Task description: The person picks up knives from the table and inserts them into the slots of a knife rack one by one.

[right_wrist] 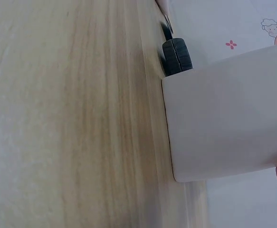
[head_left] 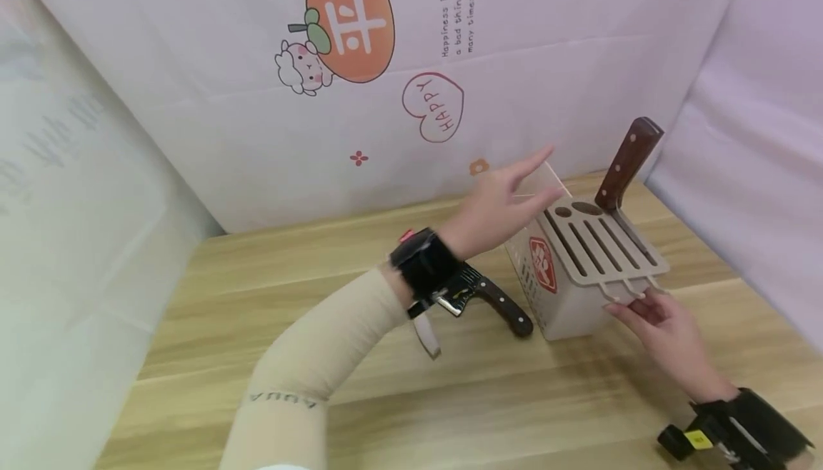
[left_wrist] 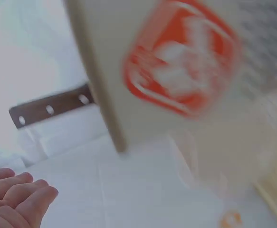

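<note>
A beige slotted knife block (head_left: 581, 281) with a red logo (head_left: 543, 264) stands on the wooden table (head_left: 321, 270). One knife with a brown riveted handle (head_left: 626, 163) sits in its far slot. My left hand (head_left: 524, 181) hovers over the block's back left corner with straight fingers, holding nothing, beside a clear plastic panel (head_left: 546, 183). My right hand (head_left: 633, 304) touches the block's front lip with its fingertips. In the left wrist view the block (left_wrist: 186, 66) and handle (left_wrist: 50, 109) show blurred above my fingers (left_wrist: 14, 199). The right wrist view shows the block's side (right_wrist: 228, 114).
A second knife with a dark handle (head_left: 508, 309) lies on the table left of the block, partly under my left wrist; its end (right_wrist: 176, 56) shows in the right wrist view. A printed cloth wall (head_left: 386, 98) backs the table, and cloth also hangs at the right (head_left: 759, 170).
</note>
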Tool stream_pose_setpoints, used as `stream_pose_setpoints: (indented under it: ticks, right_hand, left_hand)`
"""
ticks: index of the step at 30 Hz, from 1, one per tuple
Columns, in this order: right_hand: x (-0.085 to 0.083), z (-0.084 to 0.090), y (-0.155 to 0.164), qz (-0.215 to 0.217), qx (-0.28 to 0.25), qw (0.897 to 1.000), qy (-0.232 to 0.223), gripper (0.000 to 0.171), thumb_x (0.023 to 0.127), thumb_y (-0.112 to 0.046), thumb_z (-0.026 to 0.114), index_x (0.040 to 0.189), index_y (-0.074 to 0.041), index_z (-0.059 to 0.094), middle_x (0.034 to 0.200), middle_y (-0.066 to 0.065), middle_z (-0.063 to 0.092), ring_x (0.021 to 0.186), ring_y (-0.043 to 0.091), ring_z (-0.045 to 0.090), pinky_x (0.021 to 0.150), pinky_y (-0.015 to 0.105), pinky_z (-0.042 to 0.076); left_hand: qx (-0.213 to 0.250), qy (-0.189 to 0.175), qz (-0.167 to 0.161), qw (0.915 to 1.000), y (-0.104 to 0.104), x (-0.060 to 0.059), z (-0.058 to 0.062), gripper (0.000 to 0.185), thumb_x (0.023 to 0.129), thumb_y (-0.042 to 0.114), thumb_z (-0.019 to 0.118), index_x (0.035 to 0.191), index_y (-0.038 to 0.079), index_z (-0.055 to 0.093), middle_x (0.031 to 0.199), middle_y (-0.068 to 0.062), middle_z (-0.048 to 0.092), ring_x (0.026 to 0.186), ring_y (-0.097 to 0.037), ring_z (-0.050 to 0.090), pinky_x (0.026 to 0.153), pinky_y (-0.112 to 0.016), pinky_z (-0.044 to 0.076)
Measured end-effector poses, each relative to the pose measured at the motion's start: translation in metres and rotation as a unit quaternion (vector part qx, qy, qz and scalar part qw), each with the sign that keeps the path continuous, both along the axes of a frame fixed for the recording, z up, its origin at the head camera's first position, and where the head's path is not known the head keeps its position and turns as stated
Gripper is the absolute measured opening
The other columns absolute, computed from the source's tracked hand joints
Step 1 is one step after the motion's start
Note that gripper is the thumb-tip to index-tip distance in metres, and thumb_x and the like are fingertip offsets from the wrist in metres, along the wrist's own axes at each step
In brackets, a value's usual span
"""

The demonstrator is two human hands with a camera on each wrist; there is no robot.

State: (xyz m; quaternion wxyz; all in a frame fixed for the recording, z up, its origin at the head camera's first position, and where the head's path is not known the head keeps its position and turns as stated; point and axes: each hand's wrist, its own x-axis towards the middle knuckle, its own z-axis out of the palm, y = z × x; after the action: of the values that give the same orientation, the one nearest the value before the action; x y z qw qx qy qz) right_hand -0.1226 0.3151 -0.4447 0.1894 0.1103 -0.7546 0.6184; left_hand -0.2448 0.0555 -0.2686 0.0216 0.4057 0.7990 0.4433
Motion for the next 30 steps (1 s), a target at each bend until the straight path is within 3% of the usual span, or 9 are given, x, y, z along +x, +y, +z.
stream_pose_setpoints:
  ticks: [2, 5, 6, 9, 12, 16, 22, 25, 30]
  right_hand:
    - [0.000, 0.000, 0.002, 0.004, -0.008, 1.000, 0.002, 0.063, 0.090, 0.023, 0.061, 0.137, -0.017, 0.064, 0.123, -0.016, 0.068, 0.107, -0.004, 0.066, 0.085, 0.011, 0.053]
    - [0.001, 0.000, 0.006, 0.011, -0.004, 1.000, 0.006, 0.063, 0.089, 0.025, 0.060, 0.137, -0.017, 0.064, 0.123, -0.016, 0.068, 0.107, -0.004, 0.066, 0.085, 0.011, 0.053]
    - [0.002, 0.000, 0.008, 0.015, 0.000, 1.000, 0.007, 0.063, 0.090, 0.025, 0.060, 0.138, -0.016, 0.064, 0.125, -0.016, 0.067, 0.107, -0.004, 0.065, 0.085, 0.011, 0.053]
    - [0.006, 0.000, 0.011, 0.009, 0.026, 1.000, 0.007, 0.064, 0.089, 0.025, 0.059, 0.140, -0.014, 0.062, 0.125, -0.018, 0.067, 0.107, -0.005, 0.065, 0.085, 0.011, 0.053]
    - [0.010, -0.002, 0.013, -0.021, 0.073, 0.997, -0.008, 0.057, 0.090, 0.021, 0.063, 0.136, -0.014, 0.065, 0.120, -0.022, 0.067, 0.104, -0.007, 0.064, 0.082, 0.009, 0.053]
    - [0.013, -0.006, 0.014, -0.053, 0.112, 0.992, -0.025, 0.045, 0.090, 0.016, 0.067, 0.124, -0.015, 0.069, 0.112, -0.024, 0.068, 0.098, -0.008, 0.064, 0.077, 0.008, 0.053]
    - [0.016, -0.013, 0.011, -0.036, 0.063, 0.997, -0.001, 0.054, 0.088, 0.024, 0.063, 0.128, -0.013, 0.068, 0.116, -0.020, 0.069, 0.102, -0.006, 0.065, 0.081, 0.009, 0.053]
    - [0.015, -0.011, 0.011, -0.047, 0.070, 0.996, -0.011, 0.047, 0.090, 0.019, 0.064, 0.126, -0.011, 0.068, 0.113, -0.021, 0.069, 0.100, -0.007, 0.065, 0.079, 0.009, 0.053]
    - [0.008, -0.004, 0.011, -0.069, 0.117, 0.990, -0.033, 0.039, 0.094, 0.008, 0.068, 0.127, -0.012, 0.066, 0.113, -0.026, 0.066, 0.100, -0.010, 0.063, 0.078, 0.008, 0.052]
  left_hand:
    - [-0.007, 0.027, -0.002, 0.9996, -0.022, 0.001, -0.009, 0.063, 0.106, 0.033, 0.060, 0.161, 0.015, 0.034, 0.162, -0.001, 0.035, 0.135, -0.008, 0.049, 0.116, -0.018, 0.030]
    - [-0.038, 0.100, -0.026, 0.9939, -0.052, 0.004, -0.030, 0.060, 0.107, 0.026, 0.056, 0.159, 0.008, 0.035, 0.163, -0.009, 0.033, 0.141, -0.017, 0.046, 0.121, -0.023, 0.024]
    - [-0.054, 0.121, -0.039, 0.9904, -0.061, 0.006, -0.038, 0.059, 0.107, 0.025, 0.055, 0.159, 0.006, 0.035, 0.163, -0.010, 0.032, 0.150, -0.018, 0.031, 0.122, -0.026, 0.022]
    - [-0.107, 0.181, -0.086, 0.9738, -0.085, 0.013, -0.063, 0.058, 0.107, 0.023, 0.054, 0.157, 0.000, 0.036, 0.163, -0.015, 0.030, 0.152, -0.025, 0.024, 0.125, -0.036, 0.019]
    - [-0.173, 0.177, -0.127, 0.9604, -0.104, 0.021, -0.088, 0.059, 0.106, 0.026, 0.055, 0.157, 0.002, 0.037, 0.165, -0.015, 0.028, 0.153, -0.029, 0.020, 0.124, -0.049, 0.018]
    - [-0.267, 0.135, -0.148, 0.9428, -0.124, 0.030, -0.123, 0.058, 0.103, 0.021, 0.059, 0.155, 0.005, 0.043, 0.164, -0.015, 0.029, 0.153, -0.033, 0.022, 0.119, -0.064, 0.021]
    - [-0.359, 0.099, -0.157, 0.9150, -0.138, 0.037, -0.157, 0.071, 0.087, 0.002, 0.067, 0.154, 0.011, 0.047, 0.163, -0.009, 0.033, 0.152, -0.027, 0.027, 0.118, -0.062, 0.026]
    - [-0.361, 0.110, -0.150, 0.9138, -0.140, 0.036, -0.166, 0.066, 0.088, 0.000, 0.067, 0.151, 0.010, 0.052, 0.161, -0.009, 0.037, 0.150, -0.024, 0.031, 0.121, -0.051, 0.028]
    - [-0.336, 0.136, -0.120, 0.9244, -0.138, 0.029, -0.168, 0.044, 0.096, 0.000, 0.064, 0.140, 0.009, 0.064, 0.149, -0.007, 0.055, 0.143, -0.024, 0.044, 0.118, -0.040, 0.036]
